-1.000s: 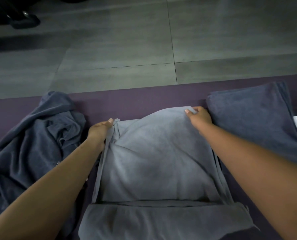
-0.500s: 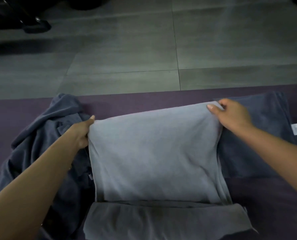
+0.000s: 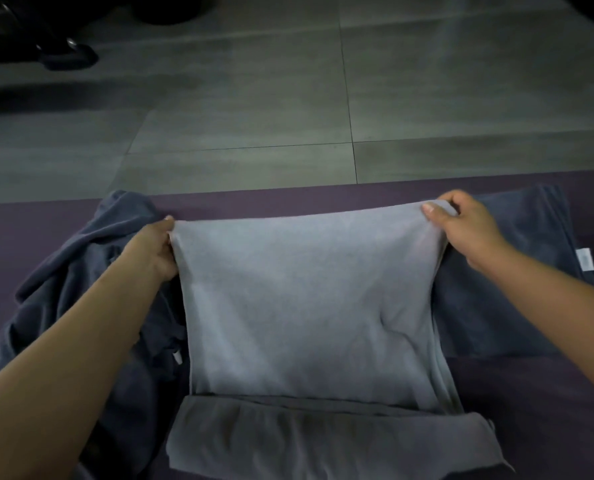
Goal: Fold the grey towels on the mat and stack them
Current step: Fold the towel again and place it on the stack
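A light grey towel (image 3: 306, 306) lies stretched in front of me on the purple mat (image 3: 254, 202), its near part doubled into a band (image 3: 323, 441). My left hand (image 3: 157, 251) pinches the towel's far left corner. My right hand (image 3: 468, 226) pinches its far right corner, and the far edge is pulled taut between them. A dark grey crumpled towel (image 3: 81, 278) is heaped at the left, partly under my left arm. A dark grey folded towel (image 3: 496, 306) with a white tag (image 3: 342, 269) lies at the right, partly under the light towel.
Grey tiled floor (image 3: 254, 116) stretches beyond the mat's far edge. A dark object on a black foot (image 3: 67, 58) stands at the far left on the floor.
Both hands have moved apart and farther away, pulling the light towel's far edge wide and flat. The bulge in the cloth has smoothed out, and its right edge now overlaps the folded towel.
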